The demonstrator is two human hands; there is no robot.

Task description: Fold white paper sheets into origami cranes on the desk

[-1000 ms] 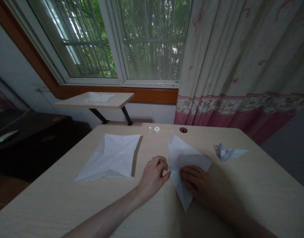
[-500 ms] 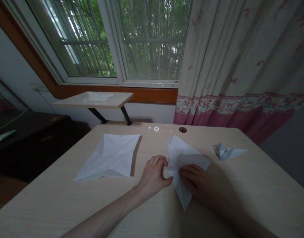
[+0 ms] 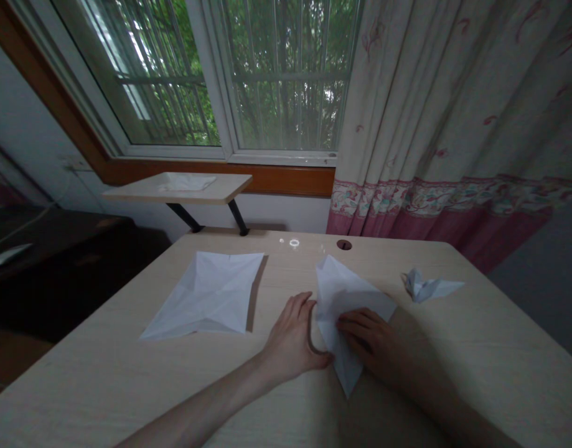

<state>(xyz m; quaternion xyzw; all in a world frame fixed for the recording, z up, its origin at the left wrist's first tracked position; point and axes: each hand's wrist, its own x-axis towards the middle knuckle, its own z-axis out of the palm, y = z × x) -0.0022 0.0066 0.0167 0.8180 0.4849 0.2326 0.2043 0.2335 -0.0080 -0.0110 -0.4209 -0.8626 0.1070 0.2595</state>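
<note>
A partly folded sheet of white paper (image 3: 344, 305) lies on the table in front of me, with a pointed corner toward me. My left hand (image 3: 297, 336) is at its left edge, thumb and fingers spread apart in a C shape, the thumb touching the lower left edge. My right hand (image 3: 367, 339) lies on the paper's right side, fingers stretched out and pressing it down. To the left rests a second white sheet (image 3: 215, 292), creased and opened out. A small folded paper bird (image 3: 428, 286) sits at the right.
The pale wooden table (image 3: 140, 386) has a round cable hole (image 3: 344, 244) near its back edge. A raised shelf (image 3: 229, 183) at the back left carries some white paper (image 3: 187, 182). Behind stand a window and a floral curtain (image 3: 407, 124).
My left thumb has slid down along the paper's left edge, toward me, and the gap between thumb and fingers has widened. My right hand and the papers look unmoved.
</note>
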